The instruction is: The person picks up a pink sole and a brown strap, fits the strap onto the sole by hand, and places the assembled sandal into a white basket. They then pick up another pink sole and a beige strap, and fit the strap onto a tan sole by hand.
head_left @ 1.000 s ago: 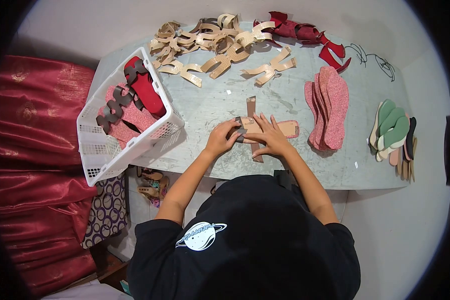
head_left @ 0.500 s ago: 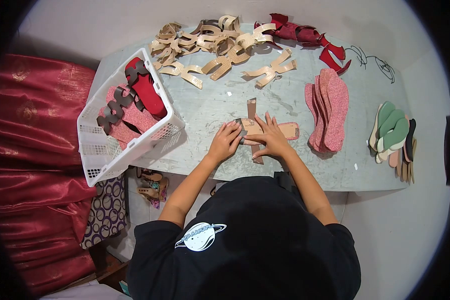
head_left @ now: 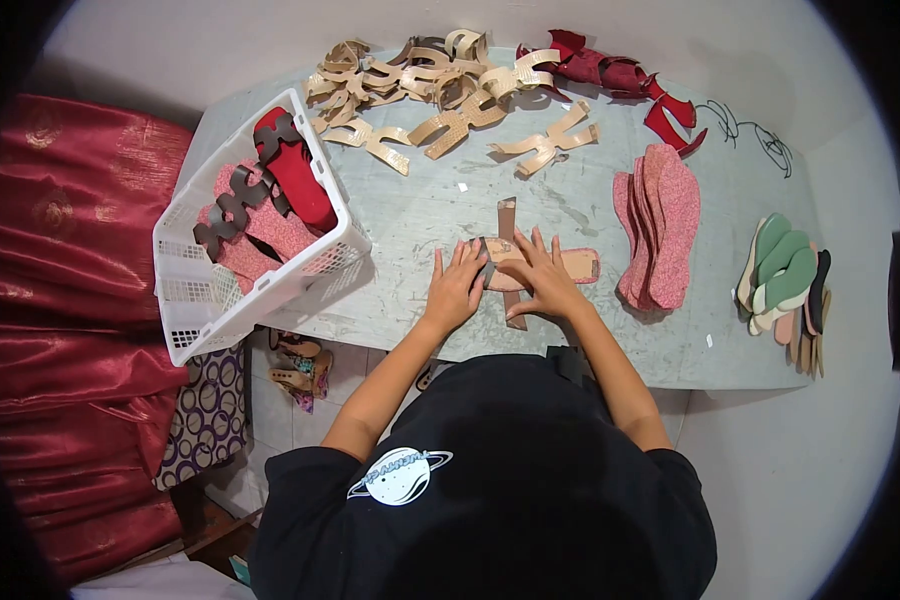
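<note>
Left hand (head_left: 457,285) is lying flat, fingers straight and thumb spread wide, gripping nothing. Its fingertips are pressing on the left end of a tan insole (head_left: 573,265), where a dark strap end is sitting. Right hand (head_left: 540,277) is resting just beside it at 3 o'clock, likewise open and flat, fingers fanned, bearing down on the middle of the insole. The fingertips of the two hands are nearly meeting.

The insole is lying crosswise on the grey bench (head_left: 420,205), near the front edge, with its free end pointing to 3 o'clock. A brown strap (head_left: 507,214) is running from 12 to 6 o'clock across the insole, both ends sticking out past the hands. Whether it is passing over or under the insole, the hands are hiding.

Going outward:
- At 3 o'clock, near the insole's free end, a pink insole stack (head_left: 660,225) is leaning on edge.
- Farther at 3 o'clock, at the bench's right edge, a stack of green and pale soles (head_left: 785,265) is sitting.
- At 9 to 10 o'clock, a white basket (head_left: 260,290) is sitting tilted over the bench's left edge, carrying pink pieces, dark straps and a red piece.
- At 12 o'clock, along the far edge, a heap of tan straps (head_left: 420,80) is lying, with a single tan strap (head_left: 550,140) apart and nearer the hands.
- At 1 o'clock, red straps (head_left: 620,75) are lying, with a black cord (head_left: 750,125) beyond them.
- At 7 o'clock, below the bench, sandals (head_left: 295,365) are lying on the floor.
- Far out at 9 o'clock, red cloth (head_left: 60,250) is hanging in folds.
</note>
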Tool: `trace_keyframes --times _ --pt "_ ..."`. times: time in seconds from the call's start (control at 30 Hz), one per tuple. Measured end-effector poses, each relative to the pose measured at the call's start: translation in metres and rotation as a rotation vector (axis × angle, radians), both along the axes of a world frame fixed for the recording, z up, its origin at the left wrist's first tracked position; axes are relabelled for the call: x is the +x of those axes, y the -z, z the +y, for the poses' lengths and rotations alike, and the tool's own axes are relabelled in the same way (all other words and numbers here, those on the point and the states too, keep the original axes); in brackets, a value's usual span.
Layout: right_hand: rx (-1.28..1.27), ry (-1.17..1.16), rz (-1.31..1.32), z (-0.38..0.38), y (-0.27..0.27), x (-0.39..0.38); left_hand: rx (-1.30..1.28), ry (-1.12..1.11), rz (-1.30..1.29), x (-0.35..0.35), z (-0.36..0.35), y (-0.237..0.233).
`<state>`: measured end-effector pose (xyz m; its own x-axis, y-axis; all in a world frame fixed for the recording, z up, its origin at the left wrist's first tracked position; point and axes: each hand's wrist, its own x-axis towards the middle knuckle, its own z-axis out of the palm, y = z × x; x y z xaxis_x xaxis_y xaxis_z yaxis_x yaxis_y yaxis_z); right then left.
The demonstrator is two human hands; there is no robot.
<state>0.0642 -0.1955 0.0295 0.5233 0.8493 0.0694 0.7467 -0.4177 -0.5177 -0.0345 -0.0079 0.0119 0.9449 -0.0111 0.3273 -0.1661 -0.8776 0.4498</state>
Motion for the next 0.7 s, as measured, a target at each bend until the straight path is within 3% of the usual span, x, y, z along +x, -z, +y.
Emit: trace_keyframes --times 0.2,0.27,0.7 --pt "0.08 0.058 0.041 0.002 0.009 0.029 0.073 -0.088 0.044 -0.001 -0.008 0.004" --pt "0.218 0.143 0.125 0.007 0.01 0.043 0.034 -0.122 0.044 -0.002 -0.009 0.006" --pt "0.106 0.123 0.122 0.042 0.017 0.082 -0.051 -0.191 0.066 -0.003 -0.011 0.008"
